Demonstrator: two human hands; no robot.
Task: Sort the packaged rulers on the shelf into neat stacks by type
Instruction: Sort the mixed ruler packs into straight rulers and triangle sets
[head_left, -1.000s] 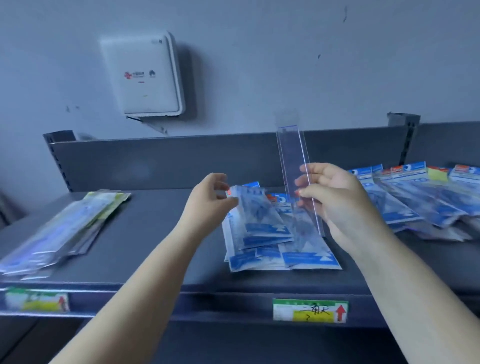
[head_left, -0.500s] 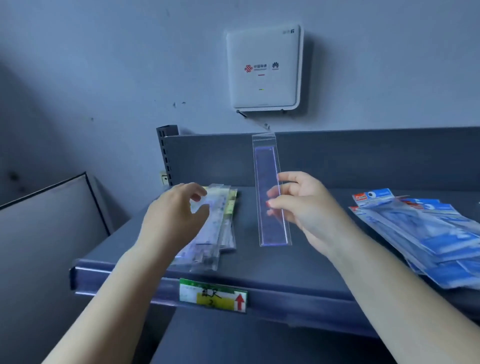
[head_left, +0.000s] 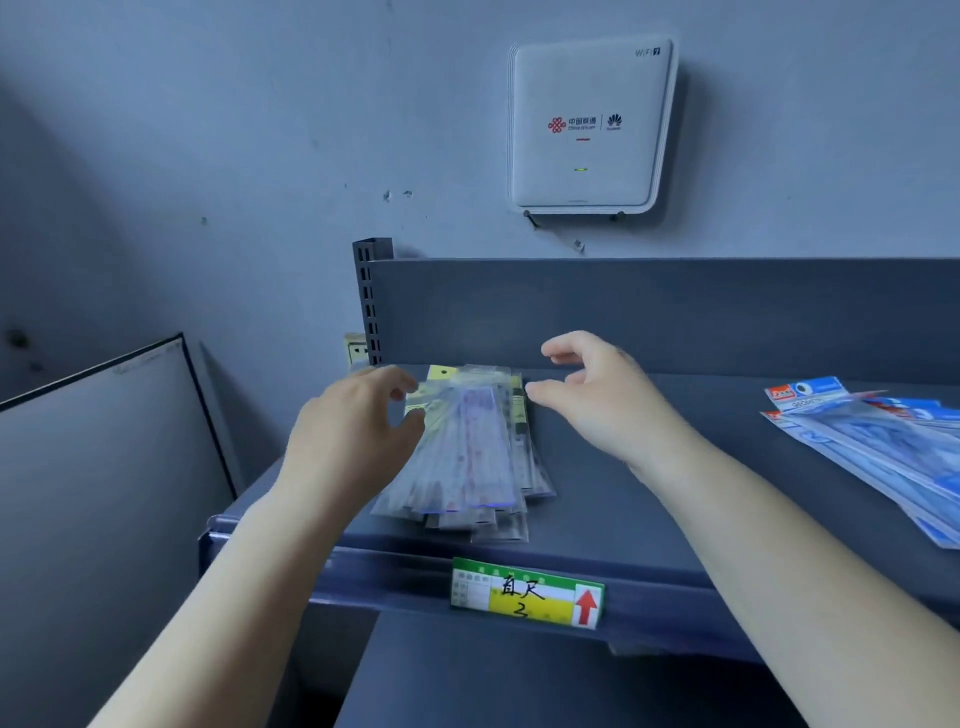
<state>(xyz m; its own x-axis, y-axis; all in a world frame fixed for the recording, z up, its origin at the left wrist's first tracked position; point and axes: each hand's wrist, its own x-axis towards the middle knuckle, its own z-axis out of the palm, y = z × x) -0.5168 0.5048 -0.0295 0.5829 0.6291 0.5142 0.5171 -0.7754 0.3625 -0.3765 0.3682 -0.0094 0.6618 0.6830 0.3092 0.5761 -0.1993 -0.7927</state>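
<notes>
A ruler stack (head_left: 470, 457) lies on the shelf (head_left: 623, 499); the left hand (head_left: 353, 431) touches it, the right hand (head_left: 597, 395) hovers just beside.

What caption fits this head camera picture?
Two bare hands, left hand and right hand, hover around a fanned stack of clear-packaged straight rulers on a grey metal shelf.

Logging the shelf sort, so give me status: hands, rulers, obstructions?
Left hand at straight-ruler stack, fingers curled. Right hand open beside it, empty. Stack fanned, untidy. Blue packs apart at right. Nothing blocking.
</notes>
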